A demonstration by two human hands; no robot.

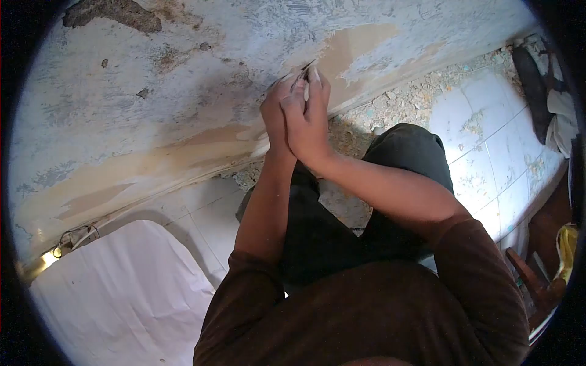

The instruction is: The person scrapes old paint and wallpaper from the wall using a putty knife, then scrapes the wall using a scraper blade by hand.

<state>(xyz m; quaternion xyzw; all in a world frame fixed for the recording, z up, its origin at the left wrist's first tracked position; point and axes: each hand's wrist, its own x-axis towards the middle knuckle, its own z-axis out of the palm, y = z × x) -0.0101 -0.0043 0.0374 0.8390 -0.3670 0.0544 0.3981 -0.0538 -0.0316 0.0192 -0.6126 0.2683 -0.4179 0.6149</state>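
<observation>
Both of my hands are together in front of the peeling, patched wall (201, 79), at the top middle of the view. My left hand (276, 119) is on the left, its fingers curled and partly hidden behind the other hand. Pressed against it, my right hand (309, 125) has its fingers bent upward and close together. A thin, dark-edged blade (309, 64) sticks out above the fingertips toward a beige patch on the wall. Its lower part is hidden by the fingers, so which hand grips it is unclear.
Crumbled plaster (415, 94) lies along the wall's foot on white floor tiles (482, 165). A white sheet (122, 293) covers something at the lower left, near a small light (49, 258). Dark and white cloths (558, 113) and wooden pieces are at the right.
</observation>
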